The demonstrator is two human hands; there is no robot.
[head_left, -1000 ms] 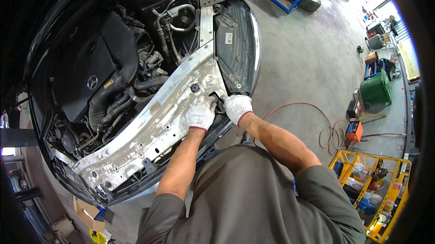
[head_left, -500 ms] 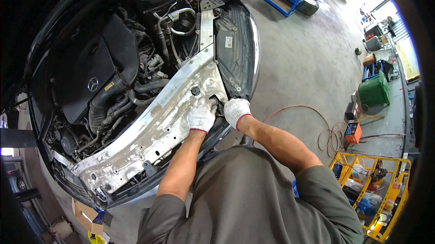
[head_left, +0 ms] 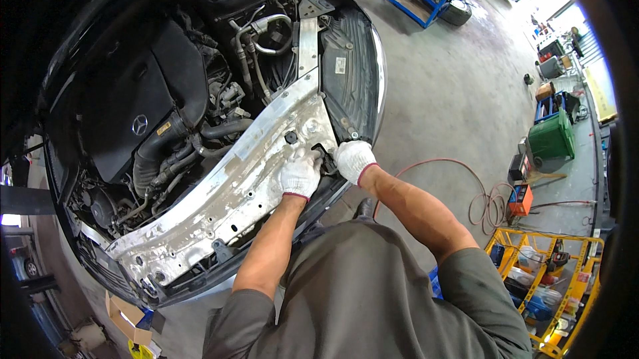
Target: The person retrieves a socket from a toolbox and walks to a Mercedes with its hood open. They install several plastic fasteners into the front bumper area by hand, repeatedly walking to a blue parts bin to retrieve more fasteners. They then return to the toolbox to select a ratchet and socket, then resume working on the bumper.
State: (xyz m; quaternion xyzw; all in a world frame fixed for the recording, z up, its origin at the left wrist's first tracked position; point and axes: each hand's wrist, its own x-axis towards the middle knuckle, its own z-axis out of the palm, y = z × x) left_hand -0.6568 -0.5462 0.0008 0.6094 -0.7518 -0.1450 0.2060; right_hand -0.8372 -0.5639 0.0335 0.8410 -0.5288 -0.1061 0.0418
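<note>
Both hands wear white knit gloves with red cuffs and work at the right end of a bare, scuffed metal front panel [head_left: 219, 202] of a car. My left hand [head_left: 299, 174] rests on the panel with its fingers bent and drawn together, the tips beside a small black part [head_left: 327, 158]. On the other side of that part, my right hand [head_left: 353, 160] is closed at the panel's end, just below the black headlight housing [head_left: 339, 66]. Its fingertips are hidden, and whatever either hand pinches is too small or covered to name.
The engine bay has a black engine cover [head_left: 133, 92] and a ribbed intake hose [head_left: 148, 159]. A red air hose [head_left: 459, 161] coils on the floor. Right of me stand a yellow cart [head_left: 504, 234], an orange box [head_left: 520, 199] and a green bin [head_left: 552, 138]. Farther off is a blue trolley [head_left: 421, 20].
The whole view has shifted slightly, so the car sits a little farther right. Both hands stay at the same end of the panel, with only a small movement of the right one.
</note>
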